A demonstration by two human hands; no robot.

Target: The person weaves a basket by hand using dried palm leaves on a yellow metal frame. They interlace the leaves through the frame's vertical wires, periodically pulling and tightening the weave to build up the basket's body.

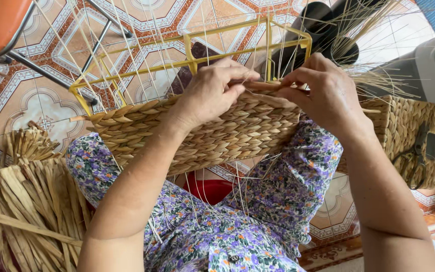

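We are partway through weaving a basket (202, 136) that rests across our lap, its woven wall of flat straw-coloured strands built up over the lower part of a yellow wire frame (192, 55), whose upper bars are bare. Our left hand (212, 90) is clenched on the top edge of the weave, fingers pinching a strand (265, 85) against the last row. Our right hand (323, 93) grips the same strand just beside it, near an upright bar of the frame, thumb and fingers closed on it. Thin pale stakes (142, 45) stand up through the frame and fan out over the tiled floor (36, 95). As we judge it, the step in hand is laying another row along the rim; the next move calls for keeping the strand taut while it passes around the next stake, then pressing it down snug. A bundle of dried strands (31, 206) lies at our left, and a finished basket (409, 131) sits at the right.
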